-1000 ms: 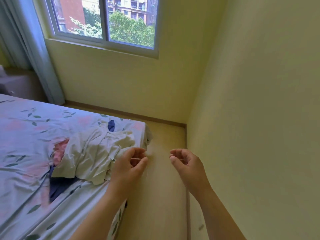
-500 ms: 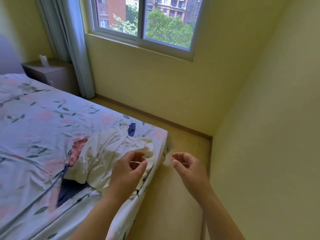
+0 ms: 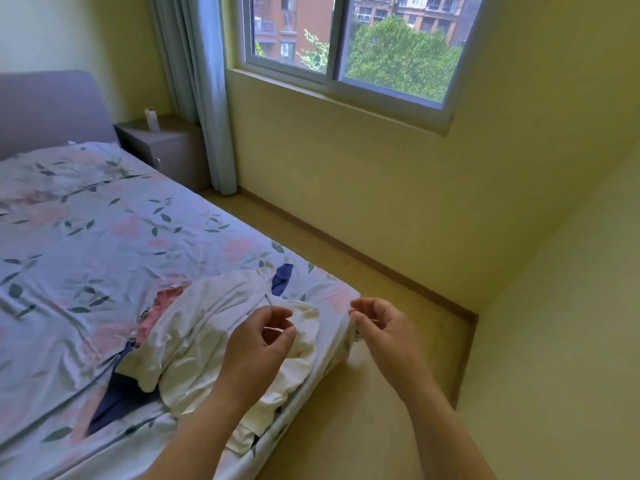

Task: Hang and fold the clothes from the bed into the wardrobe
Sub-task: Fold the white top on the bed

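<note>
We're over the corner of the bed (image 3: 114, 237) nearest the person, where the clothes lie in one rumpled heap. A cream-white garment (image 3: 207, 337) is on top, a pink garment (image 3: 161, 308) peeks out on its far side, and a navy garment (image 3: 116, 401) is underneath, showing toward the near edge. The left hand (image 3: 258, 348) hovers above the white piece and the right hand (image 3: 384, 329) is at the mattress corner. Both have fingers curled and thumb close to forefinger. A thin pale sliver shows in each, but we cannot tell whether anything is pinched. Held apart like this, we'd say they are set to take the top garment at two points so it opens out. No wardrobe is in view, so we judge nothing is hung or folded yet.
</note>
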`<state>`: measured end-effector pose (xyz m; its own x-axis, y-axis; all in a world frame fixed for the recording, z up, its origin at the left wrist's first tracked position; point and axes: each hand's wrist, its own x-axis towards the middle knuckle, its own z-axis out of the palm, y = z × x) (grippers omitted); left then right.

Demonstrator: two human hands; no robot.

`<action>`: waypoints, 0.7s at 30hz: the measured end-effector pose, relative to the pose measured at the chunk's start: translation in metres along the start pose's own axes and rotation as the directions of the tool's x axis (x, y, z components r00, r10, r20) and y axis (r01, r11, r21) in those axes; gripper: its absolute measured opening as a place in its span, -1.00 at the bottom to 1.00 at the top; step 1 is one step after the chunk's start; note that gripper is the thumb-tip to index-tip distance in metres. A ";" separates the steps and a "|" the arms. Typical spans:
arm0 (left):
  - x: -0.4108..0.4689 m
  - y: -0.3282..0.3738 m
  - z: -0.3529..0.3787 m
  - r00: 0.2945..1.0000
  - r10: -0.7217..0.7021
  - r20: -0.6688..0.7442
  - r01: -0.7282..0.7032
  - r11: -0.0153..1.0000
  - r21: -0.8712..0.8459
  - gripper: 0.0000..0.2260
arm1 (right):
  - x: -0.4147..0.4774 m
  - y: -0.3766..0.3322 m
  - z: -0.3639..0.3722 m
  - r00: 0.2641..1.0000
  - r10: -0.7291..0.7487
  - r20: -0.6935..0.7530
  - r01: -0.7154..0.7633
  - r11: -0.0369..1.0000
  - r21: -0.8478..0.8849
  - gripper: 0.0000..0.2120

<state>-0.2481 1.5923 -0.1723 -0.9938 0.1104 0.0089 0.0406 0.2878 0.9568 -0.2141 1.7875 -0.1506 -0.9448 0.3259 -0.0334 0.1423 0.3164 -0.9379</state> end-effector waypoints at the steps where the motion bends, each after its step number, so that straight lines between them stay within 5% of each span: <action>1: 0.008 -0.002 0.002 1.000 -0.015 -0.012 0.015 1.000 0.008 -0.85 | 0.012 0.003 0.000 1.000 0.009 0.015 -0.009 1.000 0.010 -0.82; 21: 0.201 -0.036 0.010 0.960 -0.168 -0.225 0.172 0.985 0.002 -0.85 | 0.238 0.015 0.051 0.959 0.114 0.261 -0.084 0.989 -0.124 -0.84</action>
<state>-0.4485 1.6132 -0.2081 -0.9839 -0.1567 -0.0863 -0.1312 0.3039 0.9436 -0.4518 1.8244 -0.1905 -0.9664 0.1162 -0.2294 0.2569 0.3956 -0.8817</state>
